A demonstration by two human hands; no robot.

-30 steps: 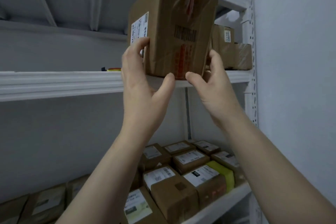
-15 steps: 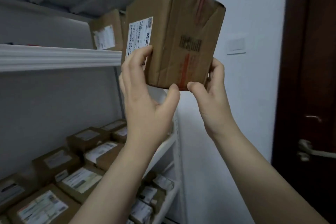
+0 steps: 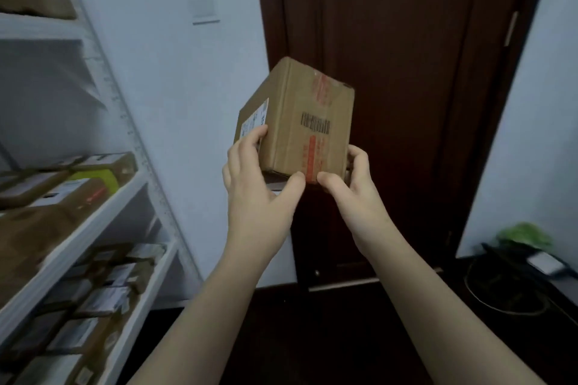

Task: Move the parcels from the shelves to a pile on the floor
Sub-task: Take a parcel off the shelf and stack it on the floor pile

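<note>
Centre of view, before the dark door [image 3: 406,40], one brown cardboard parcel [image 3: 303,122] is held in the air, tilted, well clear of the shelves [image 3: 78,237] at 9 o'clock. Left grip [image 3: 253,178] curls round its lower left corner, fingers on the labelled face, thumb at the bottom edge. Right grip [image 3: 353,184] pinches the lower right corner, thumb in front. Judgement: stiff taped carton, probably light since fingers at the base carry it. Tape may be slick, so best taken at the bottom corners or cupped underneath. Floor [image 3: 312,337] at 6 o'clock, no pile in view. Count: one parcel in hand, two grips, three shelf levels. Shelved parcels [image 3: 56,194] are many, too blurred to count.
</note>
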